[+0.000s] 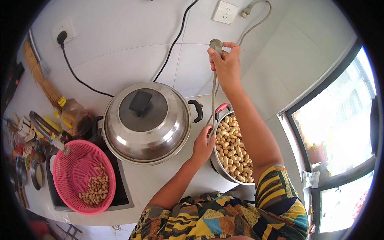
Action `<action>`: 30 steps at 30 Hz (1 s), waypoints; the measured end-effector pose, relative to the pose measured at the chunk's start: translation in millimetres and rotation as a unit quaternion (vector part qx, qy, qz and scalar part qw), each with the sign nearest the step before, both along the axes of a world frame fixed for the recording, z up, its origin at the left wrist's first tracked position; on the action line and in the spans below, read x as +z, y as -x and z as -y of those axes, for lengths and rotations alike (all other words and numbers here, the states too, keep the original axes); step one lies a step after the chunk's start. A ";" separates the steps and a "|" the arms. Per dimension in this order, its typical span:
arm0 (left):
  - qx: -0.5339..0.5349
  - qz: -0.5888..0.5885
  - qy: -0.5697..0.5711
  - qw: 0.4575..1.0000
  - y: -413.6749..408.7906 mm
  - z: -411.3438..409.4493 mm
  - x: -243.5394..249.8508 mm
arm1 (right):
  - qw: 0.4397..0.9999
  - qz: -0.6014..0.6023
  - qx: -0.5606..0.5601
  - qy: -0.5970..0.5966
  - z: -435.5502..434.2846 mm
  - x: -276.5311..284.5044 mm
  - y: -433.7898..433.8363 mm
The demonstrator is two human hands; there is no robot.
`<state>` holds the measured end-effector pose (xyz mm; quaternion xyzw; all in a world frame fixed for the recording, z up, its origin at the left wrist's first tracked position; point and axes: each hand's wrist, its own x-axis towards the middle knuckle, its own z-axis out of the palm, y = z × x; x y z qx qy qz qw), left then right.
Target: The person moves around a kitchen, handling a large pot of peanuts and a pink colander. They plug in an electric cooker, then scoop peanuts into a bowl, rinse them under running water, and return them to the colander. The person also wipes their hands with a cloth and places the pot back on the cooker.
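Observation:
My right hand (225,61) is raised near the tiled wall, its fingers and thumb closed on a grey power plug (216,46). From the plug a grey cord (214,93) hangs down to my left hand (205,144), which holds it between thumb and fingers at the rim of a metal pot. Unshelled peanuts (232,150) fill that pot (221,169), which has a red and black handle (222,107); my right forearm hides part of it. Above my right hand is a white wall socket (225,12) with nothing plugged in.
A lidded steel wok (150,144) stands left of my left hand. Further left, a pink plastic basket (64,192) with some peanuts sits over the black sink (124,192). Another grey plug (246,12) hangs by the socket. A window (336,120) is at right.

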<state>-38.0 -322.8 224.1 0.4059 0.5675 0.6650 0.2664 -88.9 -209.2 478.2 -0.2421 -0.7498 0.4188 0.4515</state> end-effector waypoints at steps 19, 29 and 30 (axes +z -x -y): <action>-0.069 0.048 -0.095 0.992 10.9 -38.7 18.8 | 0.988 -0.145 -0.043 -0.016 -96.3 20.7 6.9; -0.080 0.142 -0.099 0.982 23.2 -78.8 11.1 | 0.976 -0.133 -0.101 -0.141 -126.0 41.0 26.7; -0.101 0.163 -0.091 0.977 23.1 -75.7 19.7 | 0.971 -0.134 -0.103 -0.168 -133.0 41.6 29.2</action>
